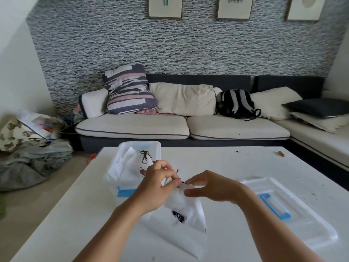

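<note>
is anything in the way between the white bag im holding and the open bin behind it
Nothing visible blocks it. The left hand and right hand pinch the white bag at its neck, and the bin stands open just behind, its lid lying to the right. Other bags already lie inside it.

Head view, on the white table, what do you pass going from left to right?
Clear storage box → left hand → white pouch held by both hands → right hand → box lid with blue handle.
</note>
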{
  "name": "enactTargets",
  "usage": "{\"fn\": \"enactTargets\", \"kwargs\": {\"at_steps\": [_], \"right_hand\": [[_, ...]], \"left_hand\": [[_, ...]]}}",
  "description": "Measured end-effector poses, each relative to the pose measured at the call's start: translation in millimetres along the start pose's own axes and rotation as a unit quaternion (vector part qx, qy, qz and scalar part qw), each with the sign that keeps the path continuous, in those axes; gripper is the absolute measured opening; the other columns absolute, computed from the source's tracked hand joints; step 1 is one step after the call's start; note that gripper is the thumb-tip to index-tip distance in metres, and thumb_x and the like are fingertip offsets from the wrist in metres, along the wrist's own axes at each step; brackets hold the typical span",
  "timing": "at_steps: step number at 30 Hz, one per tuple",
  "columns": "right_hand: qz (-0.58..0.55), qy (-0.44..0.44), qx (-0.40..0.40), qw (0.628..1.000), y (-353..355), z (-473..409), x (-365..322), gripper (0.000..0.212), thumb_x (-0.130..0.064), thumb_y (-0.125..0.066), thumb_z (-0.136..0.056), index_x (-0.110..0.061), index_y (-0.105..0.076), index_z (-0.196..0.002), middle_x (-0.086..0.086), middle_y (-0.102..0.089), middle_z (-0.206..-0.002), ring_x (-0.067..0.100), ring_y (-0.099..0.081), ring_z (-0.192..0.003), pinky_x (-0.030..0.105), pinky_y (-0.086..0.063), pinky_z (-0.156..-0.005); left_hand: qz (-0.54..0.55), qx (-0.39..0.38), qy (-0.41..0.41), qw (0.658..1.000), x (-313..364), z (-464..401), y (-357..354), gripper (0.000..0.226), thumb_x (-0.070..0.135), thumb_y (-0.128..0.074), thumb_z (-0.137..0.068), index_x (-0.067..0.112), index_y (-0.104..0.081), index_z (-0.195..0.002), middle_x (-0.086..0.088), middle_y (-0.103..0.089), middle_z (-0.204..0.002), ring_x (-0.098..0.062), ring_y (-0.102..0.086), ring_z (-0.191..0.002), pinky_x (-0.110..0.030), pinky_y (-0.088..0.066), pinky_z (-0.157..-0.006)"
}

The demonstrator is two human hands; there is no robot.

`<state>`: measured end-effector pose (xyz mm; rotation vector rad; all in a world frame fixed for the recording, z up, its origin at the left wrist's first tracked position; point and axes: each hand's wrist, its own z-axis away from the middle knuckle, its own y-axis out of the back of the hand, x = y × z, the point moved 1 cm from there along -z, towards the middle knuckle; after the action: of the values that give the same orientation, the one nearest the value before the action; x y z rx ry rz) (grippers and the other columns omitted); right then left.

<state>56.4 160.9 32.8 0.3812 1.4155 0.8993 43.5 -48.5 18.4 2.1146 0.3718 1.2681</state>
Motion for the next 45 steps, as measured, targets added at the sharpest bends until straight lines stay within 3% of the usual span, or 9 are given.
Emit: {"fn": "enactTargets", "kwargs": {"at_steps": [4,10,13,17,23,27,33,41,45], "right_hand": [[-0.081,0.022,0.0,0.996,-6.9,-3.5,-4.4,0.023,-0.038,-0.078,-0.085,-0.022,-0.066,-0.097,-0.019,-0.054,-0.06,0.001,-0.05,-0.061,0.02,-0.042,-0.068],[-0.131,0.043,-0.013,0.99,-7.5,-0.8,-11.2,0.015,-0.026,-0.076,-0.089,-0.018,-0.066,-0.082,-0.01,-0.041,-0.053,0.013,-0.041,-0.052,0.02,-0.038,-0.05],[-0.145,0.045,-0.012,0.988,-5.7,0.6,-13.4,0.044,-0.03,-0.077,-0.088,-0.025,-0.05,-0.054,0.001,-0.025,-0.059,0.017,-0.022,-0.052,0.027,-0.021,-0.047],[-0.176,0.042,0.002,0.983,-3.3,3.3,-21.9,0.061,-0.053,-0.073,-0.085,-0.021,-0.028,-0.058,0.005,-0.015,-0.063,0.02,-0.012,-0.055,0.031,-0.012,-0.051],[-0.213,0.033,0.047,0.975,-0.8,2.7,-25.6,0.051,-0.042,-0.065,-0.095,-0.024,-0.036,-0.057,-0.005,-0.022,-0.056,0.016,-0.014,-0.053,0.026,-0.014,-0.048],[-0.181,0.016,0.055,0.982,-0.5,-0.3,-22.6,0.054,-0.031,-0.067,-0.095,-0.023,-0.044,-0.047,-0.004,-0.022,-0.056,0.017,-0.014,-0.053,0.028,-0.013,-0.049],[-0.117,0.085,0.099,0.985,0.5,3.4,-23.5,0.004,-0.02,-0.077,-0.086,-0.018,-0.078,-0.089,-0.001,-0.049,-0.062,0.009,-0.036,-0.054,0.017,-0.03,-0.05],[-0.102,0.197,0.14,0.965,4.8,11.9,-31.9,0.014,-0.015,-0.082,-0.081,-0.023,-0.08,-0.093,-0.004,-0.068,-0.074,0.006,-0.042,-0.058,0.016,-0.036,-0.06],[-0.01,0.192,0.209,0.959,0.0,8.9,-35.2,0.014,-0.021,-0.086,-0.075,-0.031,-0.081,-0.083,-0.008,-0.067,-0.069,0.004,-0.048,-0.057,0.014,-0.034,-0.055]], "left_hand": [[0.101,-0.039,0.017,0.994,12.5,1.1,0.5,0.019,0.027,-0.064,-0.096,0.022,-0.074,-0.08,0.017,-0.064,-0.11,0.003,-0.058,-0.108,-0.015,-0.036,-0.095],[0.217,-0.002,0.061,0.974,15.9,4.1,6.9,0.023,0.033,-0.067,-0.092,0.019,-0.076,-0.076,0.003,-0.077,-0.09,-0.012,-0.07,-0.094,-0.031,-0.048,-0.093],[0.22,0.014,0.056,0.974,16.5,2.4,10.2,0.025,0.023,-0.068,-0.094,0.017,-0.075,-0.07,0.0,-0.077,-0.083,-0.007,-0.069,-0.082,-0.024,-0.048,-0.083],[0.254,0.0,0.063,0.965,18.4,1.5,11.3,0.027,0.021,-0.06,-0.098,0.014,-0.074,-0.077,0.002,-0.078,-0.088,-0.009,-0.071,-0.091,-0.02,-0.049,-0.088],[0.355,0.026,0.069,0.932,20.8,1.7,9.8,0.022,0.008,-0.053,-0.1,0.007,-0.075,-0.097,-0.001,-0.078,-0.101,-0.005,-0.069,-0.102,-0.009,-0.047,-0.085],[0.389,0.064,0.101,0.914,18.6,-0.7,6.5,0.022,0.009,-0.056,-0.099,0.005,-0.076,-0.09,-0.01,-0.076,-0.089,-0.015,-0.07,-0.091,-0.019,-0.05,-0.084],[0.24,-0.009,0.105,0.965,15.2,1.5,2.6,0.023,0.023,-0.061,-0.098,0.013,-0.079,-0.087,0.003,-0.074,-0.078,-0.002,-0.063,-0.073,-0.017,-0.046,-0.075],[0.264,-0.05,0.123,0.955,13.6,2.2,3.0,0.032,0.02,-0.048,-0.105,0.016,-0.078,-0.093,0.001,-0.072,-0.087,-0.015,-0.052,-0.075,-0.029,-0.04,-0.075],[0.215,-0.068,0.106,0.968,14.5,3.0,3.4,0.031,0.04,-0.052,-0.097,0.021,-0.077,-0.096,-0.006,-0.06,-0.086,-0.018,-0.045,-0.081,-0.034,-0.035,-0.079]]}}
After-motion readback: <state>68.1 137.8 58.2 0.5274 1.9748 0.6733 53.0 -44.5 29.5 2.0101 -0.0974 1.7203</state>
